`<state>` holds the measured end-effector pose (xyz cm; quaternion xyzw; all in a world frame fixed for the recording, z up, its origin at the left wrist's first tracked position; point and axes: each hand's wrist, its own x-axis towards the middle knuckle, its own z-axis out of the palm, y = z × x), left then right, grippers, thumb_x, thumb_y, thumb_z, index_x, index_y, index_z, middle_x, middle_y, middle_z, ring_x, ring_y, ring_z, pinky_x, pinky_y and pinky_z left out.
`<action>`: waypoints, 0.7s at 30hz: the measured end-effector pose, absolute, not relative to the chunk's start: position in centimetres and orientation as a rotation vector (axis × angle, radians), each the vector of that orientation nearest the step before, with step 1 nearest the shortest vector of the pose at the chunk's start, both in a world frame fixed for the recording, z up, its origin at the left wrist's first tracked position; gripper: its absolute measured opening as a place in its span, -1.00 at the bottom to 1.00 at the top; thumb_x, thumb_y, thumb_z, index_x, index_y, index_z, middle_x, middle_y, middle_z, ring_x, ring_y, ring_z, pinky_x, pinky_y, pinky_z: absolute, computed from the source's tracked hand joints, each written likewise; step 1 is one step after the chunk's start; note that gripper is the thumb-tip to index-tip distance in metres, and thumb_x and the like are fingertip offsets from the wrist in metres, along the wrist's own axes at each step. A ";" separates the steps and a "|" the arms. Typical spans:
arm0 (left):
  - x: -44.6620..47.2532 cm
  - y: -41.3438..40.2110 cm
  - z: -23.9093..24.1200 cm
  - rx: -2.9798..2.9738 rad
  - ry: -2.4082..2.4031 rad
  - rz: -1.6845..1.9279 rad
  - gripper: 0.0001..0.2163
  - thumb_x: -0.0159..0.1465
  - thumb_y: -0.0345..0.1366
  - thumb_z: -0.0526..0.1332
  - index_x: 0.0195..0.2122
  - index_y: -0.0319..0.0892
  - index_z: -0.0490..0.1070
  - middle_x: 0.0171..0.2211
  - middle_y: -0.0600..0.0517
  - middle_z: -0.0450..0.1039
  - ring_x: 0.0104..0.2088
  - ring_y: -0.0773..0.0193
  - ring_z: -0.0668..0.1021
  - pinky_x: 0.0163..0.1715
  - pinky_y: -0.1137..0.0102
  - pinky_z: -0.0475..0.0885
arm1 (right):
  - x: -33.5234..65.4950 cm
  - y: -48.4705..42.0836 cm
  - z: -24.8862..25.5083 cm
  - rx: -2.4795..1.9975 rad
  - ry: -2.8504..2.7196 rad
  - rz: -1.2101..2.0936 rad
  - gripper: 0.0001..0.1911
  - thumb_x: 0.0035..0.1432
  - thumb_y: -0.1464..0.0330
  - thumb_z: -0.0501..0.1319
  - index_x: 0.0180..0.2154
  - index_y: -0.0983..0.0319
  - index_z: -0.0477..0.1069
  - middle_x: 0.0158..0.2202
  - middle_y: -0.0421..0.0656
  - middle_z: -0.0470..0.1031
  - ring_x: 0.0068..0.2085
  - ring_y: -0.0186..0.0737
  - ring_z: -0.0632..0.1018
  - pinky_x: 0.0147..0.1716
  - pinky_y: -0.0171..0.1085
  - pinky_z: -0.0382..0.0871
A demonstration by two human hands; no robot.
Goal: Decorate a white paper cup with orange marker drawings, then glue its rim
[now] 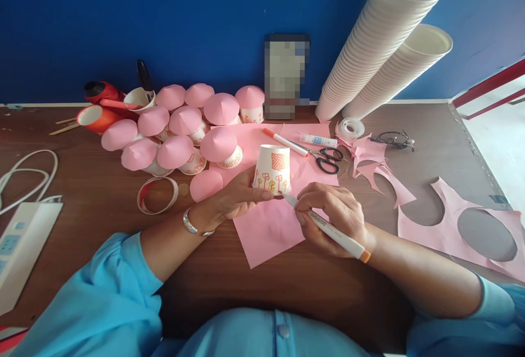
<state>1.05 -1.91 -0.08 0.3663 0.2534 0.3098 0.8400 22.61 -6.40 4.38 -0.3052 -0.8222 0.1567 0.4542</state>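
Observation:
My left hand (241,195) is closed around a white paper cup (264,171), held upside down with its wide rim at the bottom. Orange and yellow flowers and a checked window are drawn on the cup's side. My right hand (332,217) grips a white marker pen (336,234) with an orange end; its tip meets or nearly meets the cup's lower edge. Pink paper (266,236) lies under both hands. Just behind the cup are an orange-capped marker (285,142), black-handled scissors (328,160) and a glue stick (319,140).
Several decorated cups with pink cone roofs (221,108) stand at the back left. Tall stacks of paper cups (377,40) lean at the back right. Pink offcuts (435,220) and a tape roll (350,127) lie to the right, a power strip (28,253) to the left.

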 end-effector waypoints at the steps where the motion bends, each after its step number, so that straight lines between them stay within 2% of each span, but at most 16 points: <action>1: 1.0 -1.9 -0.1 0.778 0.534 0.651 -0.53 0.12 -0.30 0.54 0.06 -0.16 0.52 -0.04 -0.10 0.63 -0.05 0.11 0.63 -0.02 0.26 0.52 | 22.6 -6.4 4.4 -0.752 -2.029 0.385 -0.77 0.17 0.60 0.16 -0.23 0.17 0.30 -0.48 -0.23 0.45 -0.52 -0.31 0.51 -0.52 -0.34 0.39; 6: 1.0 -1.9 -0.1 0.796 0.519 0.638 -0.54 0.14 -0.30 0.52 0.07 -0.16 0.53 -0.06 -0.10 0.63 -0.05 0.13 0.63 -0.05 0.32 0.53 | 22.7 -6.4 4.3 -0.774 -2.026 0.377 -0.78 0.17 0.60 0.15 -0.23 0.17 0.31 -0.48 -0.24 0.44 -0.50 -0.30 0.52 -0.51 -0.34 0.40; 15: 1.0 -2.0 -0.1 0.784 0.567 0.654 -0.52 0.09 -0.28 0.55 0.05 -0.16 0.54 -0.07 -0.10 0.64 -0.07 0.10 0.64 -0.03 0.26 0.53 | 22.8 -6.4 4.5 -0.816 -2.041 0.334 -0.79 0.17 0.59 0.16 -0.25 0.16 0.33 -0.49 -0.24 0.46 -0.51 -0.30 0.53 -0.53 -0.35 0.39; 21: 1.1 -1.8 -0.3 0.783 0.515 0.663 -0.57 0.10 -0.31 0.54 0.01 -0.16 0.58 -0.11 -0.08 0.64 -0.12 0.16 0.64 -0.10 0.34 0.52 | 22.7 -6.5 4.7 -0.811 -2.053 0.331 -0.79 0.16 0.58 0.14 -0.25 0.15 0.32 -0.50 -0.27 0.45 -0.51 -0.31 0.53 -0.54 -0.36 0.38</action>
